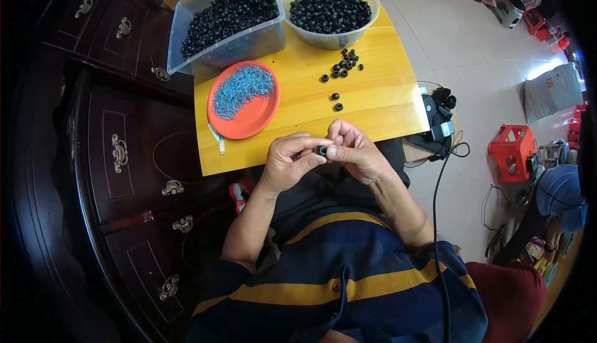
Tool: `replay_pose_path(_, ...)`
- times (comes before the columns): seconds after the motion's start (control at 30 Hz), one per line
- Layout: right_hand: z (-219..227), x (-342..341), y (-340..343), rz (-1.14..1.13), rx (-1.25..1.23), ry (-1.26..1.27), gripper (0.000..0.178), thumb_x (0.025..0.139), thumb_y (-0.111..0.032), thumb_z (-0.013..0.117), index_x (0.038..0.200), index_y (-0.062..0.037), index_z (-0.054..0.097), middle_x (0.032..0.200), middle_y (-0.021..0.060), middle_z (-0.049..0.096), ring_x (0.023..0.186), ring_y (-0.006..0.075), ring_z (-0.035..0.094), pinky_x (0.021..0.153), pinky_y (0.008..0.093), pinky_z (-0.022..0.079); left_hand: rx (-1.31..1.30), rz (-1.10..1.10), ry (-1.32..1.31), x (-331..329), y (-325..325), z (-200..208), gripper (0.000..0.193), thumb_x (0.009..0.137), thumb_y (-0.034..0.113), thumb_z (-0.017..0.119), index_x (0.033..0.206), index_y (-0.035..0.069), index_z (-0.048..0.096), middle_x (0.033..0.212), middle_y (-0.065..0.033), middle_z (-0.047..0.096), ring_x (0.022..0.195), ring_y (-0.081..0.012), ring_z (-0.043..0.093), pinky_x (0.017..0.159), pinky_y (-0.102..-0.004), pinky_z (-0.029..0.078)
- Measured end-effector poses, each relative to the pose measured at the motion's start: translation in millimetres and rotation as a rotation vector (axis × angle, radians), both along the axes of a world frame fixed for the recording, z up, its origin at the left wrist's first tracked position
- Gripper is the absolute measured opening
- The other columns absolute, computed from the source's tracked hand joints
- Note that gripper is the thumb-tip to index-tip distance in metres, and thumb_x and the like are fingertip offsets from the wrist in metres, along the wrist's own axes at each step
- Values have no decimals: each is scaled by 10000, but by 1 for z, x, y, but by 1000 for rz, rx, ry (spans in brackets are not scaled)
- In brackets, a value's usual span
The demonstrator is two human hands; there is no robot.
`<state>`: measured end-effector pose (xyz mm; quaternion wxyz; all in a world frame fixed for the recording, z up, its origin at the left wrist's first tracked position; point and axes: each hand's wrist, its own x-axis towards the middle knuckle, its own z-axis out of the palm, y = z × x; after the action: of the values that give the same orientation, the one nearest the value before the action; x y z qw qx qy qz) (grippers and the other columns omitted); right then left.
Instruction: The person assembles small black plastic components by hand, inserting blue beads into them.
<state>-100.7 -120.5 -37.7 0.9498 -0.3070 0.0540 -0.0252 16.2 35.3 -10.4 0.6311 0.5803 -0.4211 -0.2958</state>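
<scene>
Just past the table's near edge, both hands meet at a small black round piece (321,150) with a hole in its end. My left hand (287,161) is closed, pinching the piece between thumb and fingers. From the other side, my right hand (356,155) is closed too, its thumb pressed against the same piece; what its curled fingertips may hold is hidden. Two loose black pieces (338,106) lie on the yellow table (298,103) beyond the hands. Farther off is a small scattered group of black pieces (344,66), some round, some narrower.
A red plate (256,129) holds many tiny bluish pieces. Behind it stand a clear rectangular bin (239,49) and a round clear tub (333,40), both full of black parts. Dark drawers (112,144) border the left. A black cable (437,218) hangs right; red stools (513,153) stand beyond.
</scene>
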Motion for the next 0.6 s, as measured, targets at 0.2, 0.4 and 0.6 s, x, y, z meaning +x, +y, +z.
replay_pose_path(0.2,6,1,3,-31,-10,5,228,878,-25,739,974,-95,543,879,19,677,795,100,646,721,222,510,28,13,-174,5,3,8,251,832,48,775,1081,30,743,665,24,492,581,-64,432,556,-233,375)
replay_pose_path(0.4,4,2,2,-26,-27,20,220,881,-11,728,965,-92,542,874,19,667,793,97,643,713,221,509,54,46,-248,5,3,11,288,786,61,803,1067,30,749,642,10,481,574,-85,437,546,-251,350)
replay_pose_path(0.6,2,3,2,-35,-62,31,221,881,-7,723,946,-97,532,860,11,650,779,87,630,692,215,496,82,36,-333,7,4,13,303,782,41,795,1080,37,744,636,10,447,566,-86,422,544,-249,348)
